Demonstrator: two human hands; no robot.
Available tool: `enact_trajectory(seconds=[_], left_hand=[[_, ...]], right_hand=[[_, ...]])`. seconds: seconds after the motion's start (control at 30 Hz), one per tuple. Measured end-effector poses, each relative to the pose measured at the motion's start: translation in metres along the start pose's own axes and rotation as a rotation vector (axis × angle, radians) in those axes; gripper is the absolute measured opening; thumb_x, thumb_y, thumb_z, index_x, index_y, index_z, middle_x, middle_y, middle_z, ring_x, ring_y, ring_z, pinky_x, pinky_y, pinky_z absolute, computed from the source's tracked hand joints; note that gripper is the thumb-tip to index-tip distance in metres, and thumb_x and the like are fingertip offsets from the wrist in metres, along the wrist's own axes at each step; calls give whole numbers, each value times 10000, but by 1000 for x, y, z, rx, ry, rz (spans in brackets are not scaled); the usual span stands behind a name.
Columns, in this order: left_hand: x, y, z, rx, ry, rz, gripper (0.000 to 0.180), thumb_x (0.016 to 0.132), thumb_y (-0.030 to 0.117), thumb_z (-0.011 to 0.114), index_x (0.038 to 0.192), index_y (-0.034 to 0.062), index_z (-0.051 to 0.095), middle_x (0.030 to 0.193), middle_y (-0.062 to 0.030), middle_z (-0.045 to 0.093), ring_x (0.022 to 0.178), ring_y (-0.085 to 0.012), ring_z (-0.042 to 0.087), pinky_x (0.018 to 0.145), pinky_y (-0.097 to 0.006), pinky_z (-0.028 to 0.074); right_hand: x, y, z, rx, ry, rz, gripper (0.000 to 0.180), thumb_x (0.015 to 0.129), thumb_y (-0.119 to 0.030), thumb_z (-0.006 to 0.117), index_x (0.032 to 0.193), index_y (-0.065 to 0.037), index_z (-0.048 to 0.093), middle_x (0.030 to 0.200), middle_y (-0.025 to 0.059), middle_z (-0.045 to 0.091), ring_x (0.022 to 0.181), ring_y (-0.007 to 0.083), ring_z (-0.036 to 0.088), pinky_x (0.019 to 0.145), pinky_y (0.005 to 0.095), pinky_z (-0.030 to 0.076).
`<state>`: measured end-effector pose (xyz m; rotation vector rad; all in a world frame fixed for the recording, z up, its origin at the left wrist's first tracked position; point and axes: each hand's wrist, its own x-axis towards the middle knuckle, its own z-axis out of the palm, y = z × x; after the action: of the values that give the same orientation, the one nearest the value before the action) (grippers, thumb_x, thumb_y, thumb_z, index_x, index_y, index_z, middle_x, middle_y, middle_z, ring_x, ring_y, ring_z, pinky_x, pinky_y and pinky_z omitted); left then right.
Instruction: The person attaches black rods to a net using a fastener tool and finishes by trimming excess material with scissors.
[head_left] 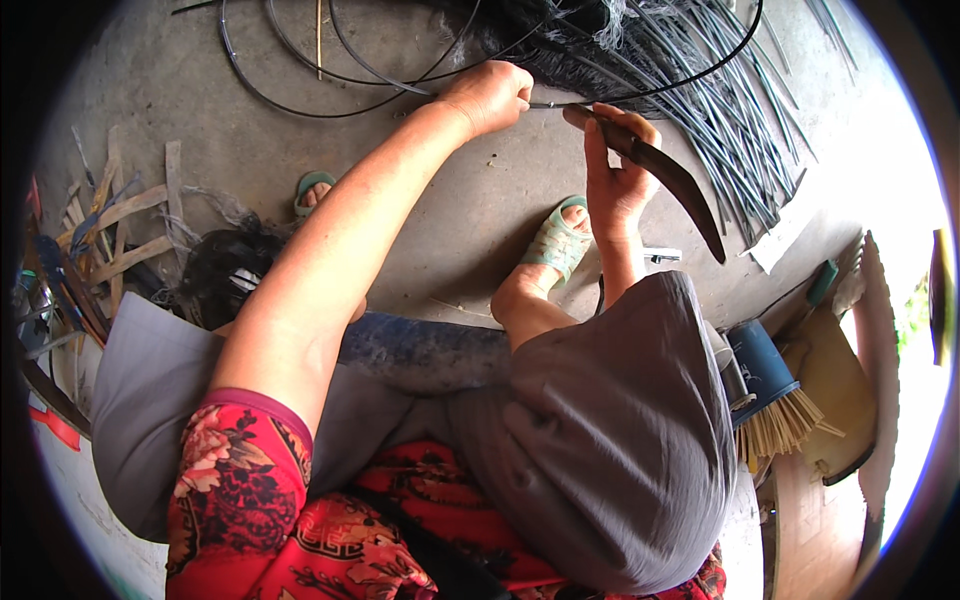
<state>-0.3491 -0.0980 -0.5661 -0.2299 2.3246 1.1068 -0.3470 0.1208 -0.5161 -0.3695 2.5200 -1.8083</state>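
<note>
My left hand (487,97) is closed in a pinch around a thin black strip (545,105), out in front of me. The strip runs across toward my right hand and bends up to the far right; other dark loops curve away to the left. My right hand (620,175) grips a curved knife (682,183) with a brown handle and a dark blade. Its blade points down and to the right, while the handle end lies close to the strip. Whether the right fingers also touch the strip is hard to tell.
Long dark rods (715,130) lie in a bundle at the far right, beside black stringy material (550,45). Pale and dark strips (125,225) are heaped at left. A blue container (762,362) with thin sticks stands at right. My sandalled foot (560,240) rests on the floor.
</note>
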Motion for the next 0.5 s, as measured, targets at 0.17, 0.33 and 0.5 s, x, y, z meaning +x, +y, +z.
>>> enact_trajectory(seconds=[0.17, 0.33, 0.5], left_hand=[[6, 8, 8, -29, -43, -29, 82, 949, 96, 716, 965, 58, 787, 982, -150, 808, 940, -291, 780, 882, -421, 606], [5, -9, -2, -29, -17, -10, 90, 946, 90, 706, 938, 41, 781, 924, -135, 793, 850, -246, 740, 834, -408, 593], [21, 2, 0, -75, -95, -49, 97, 939, 98, 713, 949, 44, 793, 915, -118, 797, 838, -226, 734, 830, -403, 592]], right_hand=[[20, 48, -5, -17, -25, 37, 312, 998, -3, 826, 1248, -23, 642, 1077, 95, 803, 932, 157, 811, 852, 306, 630], [-1, 0, -15, 124, -7, 41, 413, 1000, 52, 799, 1320, -17, 548, 1288, 180, 764, 1042, 212, 798, 944, 349, 632], [-8, 38, -8, -138, -88, -8, 336, 997, 2, 828, 1299, -35, 683, 1138, 99, 755, 988, 166, 746, 869, 302, 606]])
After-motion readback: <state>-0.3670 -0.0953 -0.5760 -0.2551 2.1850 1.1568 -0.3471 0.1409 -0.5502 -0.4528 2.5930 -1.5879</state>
